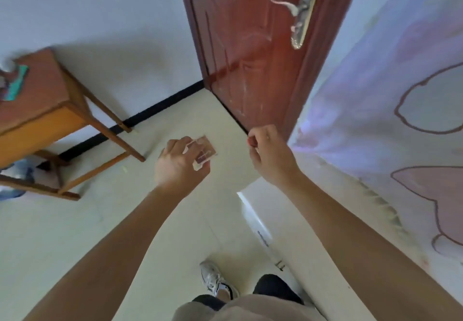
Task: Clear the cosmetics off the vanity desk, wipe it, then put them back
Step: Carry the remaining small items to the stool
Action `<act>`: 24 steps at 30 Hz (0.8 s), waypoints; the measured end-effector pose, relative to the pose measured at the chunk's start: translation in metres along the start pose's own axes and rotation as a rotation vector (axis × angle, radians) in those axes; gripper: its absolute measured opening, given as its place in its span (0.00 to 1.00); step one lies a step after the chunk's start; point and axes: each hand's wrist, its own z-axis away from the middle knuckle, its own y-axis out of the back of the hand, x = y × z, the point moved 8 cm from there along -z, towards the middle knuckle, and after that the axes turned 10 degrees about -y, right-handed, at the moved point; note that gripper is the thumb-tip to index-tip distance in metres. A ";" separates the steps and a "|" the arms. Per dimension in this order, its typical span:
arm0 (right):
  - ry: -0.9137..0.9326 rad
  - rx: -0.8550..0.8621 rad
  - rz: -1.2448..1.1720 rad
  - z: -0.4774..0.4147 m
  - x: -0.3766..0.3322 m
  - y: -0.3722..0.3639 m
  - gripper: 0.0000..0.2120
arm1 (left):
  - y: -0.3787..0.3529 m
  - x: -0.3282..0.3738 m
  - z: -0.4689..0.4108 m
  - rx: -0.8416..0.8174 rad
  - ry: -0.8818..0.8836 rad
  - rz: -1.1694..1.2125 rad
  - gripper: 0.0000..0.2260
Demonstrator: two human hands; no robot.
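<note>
My left hand (176,165) holds a small clear square bottle with a dark red inside (205,152), out over the pale floor. My right hand (268,152) is closed to its right, with a small red item (250,141) pinched at the fingertips; I cannot tell what that item is. The wooden vanity desk (45,100) stands at the far left against the wall. On its top, at the frame's edge, lies a teal comb-like thing (16,85) beside a blurred grey object.
A dark red door (250,52) with a metal lever handle (300,9) stands ahead. A bed with a pale patterned cover (390,110) fills the right side. My feet (218,280) are at the bottom, on the tiled floor.
</note>
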 end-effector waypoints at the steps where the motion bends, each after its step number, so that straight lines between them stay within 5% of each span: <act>1: 0.041 0.000 -0.006 -0.014 -0.035 -0.008 0.08 | 0.024 -0.029 0.008 0.027 0.019 -0.043 0.14; 11: 0.519 -0.006 -0.050 -0.099 -0.365 -0.080 0.08 | 0.229 -0.264 0.098 0.327 0.278 -0.411 0.14; 24: 0.720 -0.097 -0.031 -0.217 -0.524 -0.221 0.09 | 0.216 -0.487 0.099 0.203 0.593 -0.395 0.21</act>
